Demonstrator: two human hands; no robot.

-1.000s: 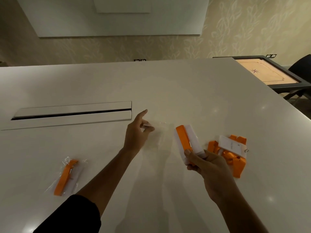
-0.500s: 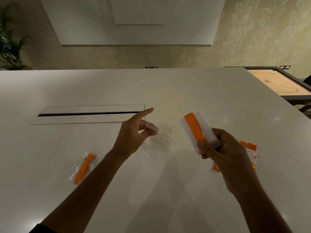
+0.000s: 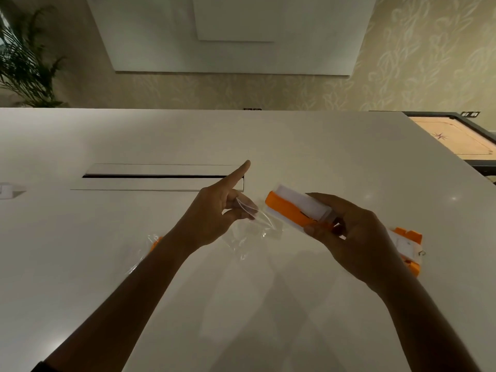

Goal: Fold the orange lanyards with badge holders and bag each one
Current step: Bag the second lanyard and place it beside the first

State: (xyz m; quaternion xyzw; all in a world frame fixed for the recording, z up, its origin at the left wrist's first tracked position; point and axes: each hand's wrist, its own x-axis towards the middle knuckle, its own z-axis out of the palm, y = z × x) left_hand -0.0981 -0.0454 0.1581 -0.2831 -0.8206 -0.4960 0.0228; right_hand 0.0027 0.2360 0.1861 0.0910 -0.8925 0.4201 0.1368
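Head view. Left hand [image 3: 212,218] at frame centre: thumb and middle finger pinch the mouth of a clear plastic bag [image 3: 255,226]; index finger extended straight toward the upper centre. The bag hangs down and right from the pinch, and its lower part appears to reach the white tabletop [image 3: 322,146].

Right hand [image 3: 349,237], right of centre: fingers curled round one end of a folded orange lanyard with white badge holder [image 3: 295,208]; its free end points left, just beside the bag mouth, not inside it.

Lower right of that hand, partly hidden behind it: a pile of unbagged orange lanyards and badge cards [image 3: 408,245] on the tabletop. Left of the left wrist: a bagged lanyard [image 3: 153,244], mostly hidden by the forearm.

Left-centre: a long recessed slot [image 3: 161,177] in the tabletop. Right edge: a carrom board [image 3: 451,138]. Upper left: a potted plant [image 3: 24,57].
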